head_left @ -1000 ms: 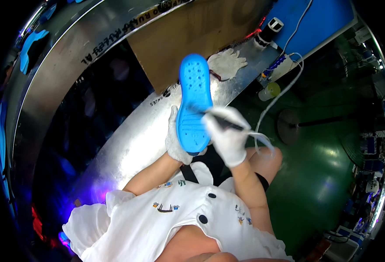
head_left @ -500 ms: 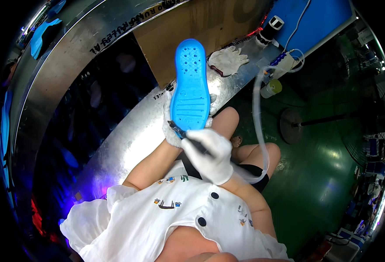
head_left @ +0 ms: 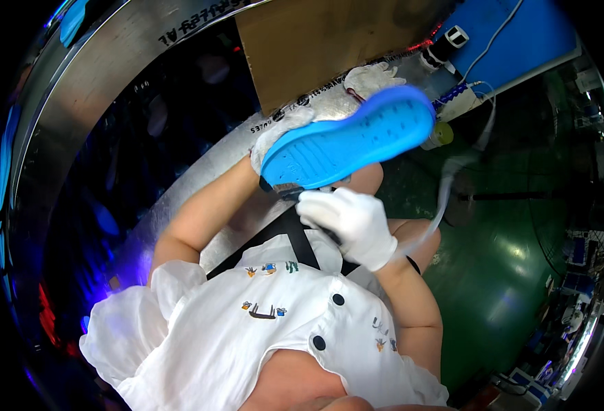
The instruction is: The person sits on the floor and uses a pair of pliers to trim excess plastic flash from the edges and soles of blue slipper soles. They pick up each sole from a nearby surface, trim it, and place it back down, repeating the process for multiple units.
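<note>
A bright blue shoe sole (head_left: 336, 147) is tilted, its heel end at lower left and its holed toe end at upper right. My left hand (head_left: 285, 130), in a whitish glove, is closed round the sole's far side; most of its fingers are hidden behind it. My right hand (head_left: 356, 226), white-gloved, grips a dark hand tool (head_left: 290, 191) whose head lies at the sole's near heel edge. The tool's kind is not clear, and its handle is mostly covered by my fingers. A translucent hose (head_left: 446, 188), partly blurred, runs up from beside my right wrist.
Beyond the sole, a metal bench (head_left: 213, 161) holds a loose white glove (head_left: 374, 79) and a black-and-white cylinder (head_left: 446, 46). A cardboard sheet (head_left: 315, 51) stands behind. A dark trough with several shoe-like shapes lies left. The green floor (head_left: 487, 288) is at right.
The sole has turned clockwise from upright, its toe end swinging to the right. My right hand and the tool have shifted slightly right, and the hose has swung right.
</note>
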The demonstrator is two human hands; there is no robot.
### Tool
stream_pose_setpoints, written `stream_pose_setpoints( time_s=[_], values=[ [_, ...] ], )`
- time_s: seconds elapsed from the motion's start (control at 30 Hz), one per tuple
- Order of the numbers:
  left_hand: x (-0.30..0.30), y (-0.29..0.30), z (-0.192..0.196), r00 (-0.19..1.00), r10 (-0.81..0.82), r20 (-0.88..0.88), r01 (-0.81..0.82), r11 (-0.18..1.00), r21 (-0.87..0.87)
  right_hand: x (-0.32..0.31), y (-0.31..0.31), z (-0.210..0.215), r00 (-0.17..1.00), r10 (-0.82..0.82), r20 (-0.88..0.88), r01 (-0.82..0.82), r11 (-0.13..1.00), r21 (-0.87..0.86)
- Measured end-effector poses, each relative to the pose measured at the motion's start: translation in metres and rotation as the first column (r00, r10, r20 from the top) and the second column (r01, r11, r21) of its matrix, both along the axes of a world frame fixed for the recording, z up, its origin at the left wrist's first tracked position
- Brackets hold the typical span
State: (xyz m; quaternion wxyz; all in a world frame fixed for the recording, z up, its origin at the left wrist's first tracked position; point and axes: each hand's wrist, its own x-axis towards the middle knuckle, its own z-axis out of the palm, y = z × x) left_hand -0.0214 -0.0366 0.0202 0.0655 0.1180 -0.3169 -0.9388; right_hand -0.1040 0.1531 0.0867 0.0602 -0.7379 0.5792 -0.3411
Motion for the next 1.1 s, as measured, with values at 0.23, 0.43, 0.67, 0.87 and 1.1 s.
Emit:
stream_pose_setpoints(
  time_s=[0.23, 0.43, 0.67, 0.87, 1.1],
  values=[
    [-0.015, -0.027, -0.004, 0.969, -0.197, 0.147, 0.227, 0.947, -0.228, -0.003, 0.004, 0.005, 0.999, -0.049, 0.022, 0.048, 0.998, 0.045],
    [-0.020, -0.036, -0.011, 0.976, -0.216, -0.033, 0.163, 0.821, -0.547, -0.015, 0.010, 0.026, 0.992, -0.099, 0.081, 0.099, 0.995, 0.003],
    [-0.005, -0.030, 0.040, 0.960, -0.124, 0.251, 0.193, 0.942, -0.274, -0.026, 0.018, 0.041, 0.986, -0.157, 0.048, 0.157, 0.988, -0.003],
    [-0.005, -0.044, 0.033, 0.995, -0.067, -0.072, 0.023, 0.869, -0.494, -0.031, 0.023, 0.044, 0.980, -0.121, -0.157, 0.114, 0.992, -0.054],
    [-0.002, -0.052, 0.039, 0.996, -0.075, 0.044, 0.084, 0.697, -0.712, -0.046, 0.029, 0.053, 0.930, -0.239, -0.280, 0.190, 0.963, -0.191]
  ],
)
